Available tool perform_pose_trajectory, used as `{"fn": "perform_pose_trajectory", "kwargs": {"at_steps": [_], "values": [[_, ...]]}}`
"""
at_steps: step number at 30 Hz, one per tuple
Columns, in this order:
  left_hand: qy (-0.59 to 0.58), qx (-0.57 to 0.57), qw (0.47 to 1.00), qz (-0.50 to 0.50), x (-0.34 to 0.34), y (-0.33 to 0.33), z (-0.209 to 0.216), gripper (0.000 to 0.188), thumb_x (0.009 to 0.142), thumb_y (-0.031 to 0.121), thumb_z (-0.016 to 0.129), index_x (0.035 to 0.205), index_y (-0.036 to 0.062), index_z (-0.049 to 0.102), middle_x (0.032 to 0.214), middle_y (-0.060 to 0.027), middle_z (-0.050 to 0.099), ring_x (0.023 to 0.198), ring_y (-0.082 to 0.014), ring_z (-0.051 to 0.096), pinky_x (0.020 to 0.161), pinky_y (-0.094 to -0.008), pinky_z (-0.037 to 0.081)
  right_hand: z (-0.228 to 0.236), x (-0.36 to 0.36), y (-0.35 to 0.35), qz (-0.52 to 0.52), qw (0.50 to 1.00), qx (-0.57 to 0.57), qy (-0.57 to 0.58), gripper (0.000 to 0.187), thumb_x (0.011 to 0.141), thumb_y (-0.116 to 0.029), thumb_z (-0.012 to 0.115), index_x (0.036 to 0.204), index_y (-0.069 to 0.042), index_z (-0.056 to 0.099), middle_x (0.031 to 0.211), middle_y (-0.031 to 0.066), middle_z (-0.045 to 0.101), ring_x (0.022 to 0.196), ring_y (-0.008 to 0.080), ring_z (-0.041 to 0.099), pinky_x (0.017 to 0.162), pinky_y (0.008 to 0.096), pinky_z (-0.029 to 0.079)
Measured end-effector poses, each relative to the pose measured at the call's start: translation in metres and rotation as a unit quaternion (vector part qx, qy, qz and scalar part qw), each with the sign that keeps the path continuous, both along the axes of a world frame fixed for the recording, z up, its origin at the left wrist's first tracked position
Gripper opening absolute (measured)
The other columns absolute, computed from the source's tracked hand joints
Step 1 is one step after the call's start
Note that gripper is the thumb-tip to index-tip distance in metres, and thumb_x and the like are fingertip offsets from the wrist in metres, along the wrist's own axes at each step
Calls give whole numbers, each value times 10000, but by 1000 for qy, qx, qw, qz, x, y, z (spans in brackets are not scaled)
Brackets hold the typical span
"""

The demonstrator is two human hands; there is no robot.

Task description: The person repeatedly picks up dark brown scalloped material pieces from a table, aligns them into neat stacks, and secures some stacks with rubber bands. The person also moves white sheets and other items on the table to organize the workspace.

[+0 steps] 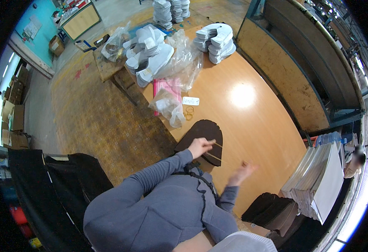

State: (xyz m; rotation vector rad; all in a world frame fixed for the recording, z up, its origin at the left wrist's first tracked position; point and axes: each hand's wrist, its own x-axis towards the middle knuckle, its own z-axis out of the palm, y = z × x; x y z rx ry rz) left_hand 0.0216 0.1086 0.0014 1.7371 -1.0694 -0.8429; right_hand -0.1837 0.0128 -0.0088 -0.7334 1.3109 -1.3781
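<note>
A dark brown stack of cut pieces, rounded at its far end, lies on the table close to my body. Over it is my left hand, fingers closed on a thin tan rubber band. Two strands of the band run from that hand to the right across the dark pieces. My right hand is above the table to the right of the stack, apart from it. Motion smears its fingers, so I cannot tell whether they hold the band. Several loose rubber bands lie beyond the stack.
Beyond the loose bands are a white label card, a pink packet and clear plastic bags. White cut pieces are piled at the far end. More dark pieces and a stack of boards stand at right.
</note>
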Motion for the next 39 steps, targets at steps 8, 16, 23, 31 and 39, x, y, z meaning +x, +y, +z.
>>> {"fn": "perform_pose_trajectory", "kwargs": {"at_steps": [8, 16, 23, 31, 39], "values": [[467, 112, 813, 329, 92, -11, -31, 258, 860, 270, 543, 931, 25, 585, 685, -38, 587, 622, -188, 600, 620, -297, 500, 54, 78, 56, 214, 931, -226, 192, 948, 801, -109, 625, 1422, -170, -90, 1483, 100, -43, 1356, 283, 41, 1066, 445, 165], [-105, 121, 974, 158, 112, -81, -94, 445, 810, 283, 571, 1096, -55, 528, 1182, -236, 511, 1127, -353, 468, 947, -349, 392, -49, 29, 30, 133, 889, 333, -284, 961, 735, -386, 652, 1425, -198, 10, 1468, 128, -42, 1327, 356, 94, 967, 653, 140], [-258, 266, 925, -77, 99, -142, -118, 527, 716, 345, 608, 1018, -86, 582, 1153, -278, 519, 1062, -375, 519, 952, -394, 391, -142, 4, 48, 7, 877, 454, -156, 806, 689, -511, 624, 1313, -141, 273, 1374, 94, 251, 1191, 276, 277, 951, 509, 218], [-28, 412, 903, -117, 101, -161, -121, 525, 733, 395, 516, 1055, -10, 605, 1140, -258, 540, 1069, -364, 530, 914, -398, 413, -139, 36, 44, -10, 883, 438, -171, 475, 778, -520, 529, 999, -106, 605, 1020, 55, 621, 892, 249, 569, 716, 407, 445], [-35, 426, 877, -218, 107, -164, -90, 487, 791, 365, 433, 1119, 36, 579, 1198, -215, 523, 1100, -359, 510, 924, -396, 396, -114, 48, 49, -61, 879, 391, -267, 490, 809, -469, 533, 1071, -58, 582, 1053, 88, 620, 917, 258, 593, 806, 390, 480]]}}
